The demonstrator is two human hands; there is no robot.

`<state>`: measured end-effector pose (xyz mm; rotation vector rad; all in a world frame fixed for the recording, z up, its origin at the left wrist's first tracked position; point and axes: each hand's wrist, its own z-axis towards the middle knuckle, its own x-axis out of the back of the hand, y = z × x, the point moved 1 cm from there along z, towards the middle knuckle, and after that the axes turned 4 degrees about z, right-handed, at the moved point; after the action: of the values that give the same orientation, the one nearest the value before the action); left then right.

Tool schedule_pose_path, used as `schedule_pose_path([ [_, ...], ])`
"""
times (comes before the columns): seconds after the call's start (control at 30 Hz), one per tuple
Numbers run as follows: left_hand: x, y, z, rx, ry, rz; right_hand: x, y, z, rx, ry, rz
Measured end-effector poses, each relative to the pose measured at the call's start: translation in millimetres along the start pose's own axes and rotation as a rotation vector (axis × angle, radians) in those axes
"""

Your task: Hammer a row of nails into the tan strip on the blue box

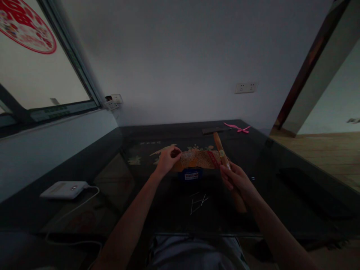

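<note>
My right hand [234, 176] is wrapped round the wooden handle of a hammer [218, 144], its dark head pointing away from me. Beside it, a tan-orange speckled strip [194, 158] with a red band lies across a blue container [191, 174] with a white label. At the strip's left end, my left hand [169, 159] has thumb and fingertips closed in a pinch. Whatever is between those fingertips is too small to make out. Several thin silvery pins, probably nails [198, 204], lie loose on the dark table in front of the container.
A white power bank [66, 190] with a cable sits on the left of the glossy black table [157, 221]. A pink ribbon [240, 128] lies at the back right. Near the right edge is a dark flat object [309, 191]. Behind the table rises a wall with sockets [246, 88].
</note>
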<state>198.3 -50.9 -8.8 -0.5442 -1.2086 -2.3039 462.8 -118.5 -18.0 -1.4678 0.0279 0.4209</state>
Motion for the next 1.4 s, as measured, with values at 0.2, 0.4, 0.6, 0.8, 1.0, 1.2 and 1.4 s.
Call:
schedule_pose_path([
  [0.2,-0.5,-6,-1,0.012,0.013,0.061,-7,-4,-1,0.004,0.002,-0.116],
  [0.4,0.8,-8,-3,-0.001,0.018,0.096,-15,2,1,-0.023,-0.046,-0.231],
  [0.6,1.9,-3,-4,0.01,0.022,0.101,-14,13,1,-0.014,-0.046,-0.286],
  [0.8,0.8,-8,-4,0.015,0.018,0.111,-14,12,0,-0.02,-0.035,-0.325],
  [1.0,-0.2,-9,-5,-0.007,0.032,0.1,-15,12,0,-0.021,-0.034,-0.341],
  [1.2,2.2,-1,-6,-0.025,0.042,0.138,-14,13,-1,-0.02,-0.049,-0.351],
  [1.4,1.2,2,-7,-0.039,0.067,0.134,-15,13,-2,-0.041,-0.033,-0.354],
])
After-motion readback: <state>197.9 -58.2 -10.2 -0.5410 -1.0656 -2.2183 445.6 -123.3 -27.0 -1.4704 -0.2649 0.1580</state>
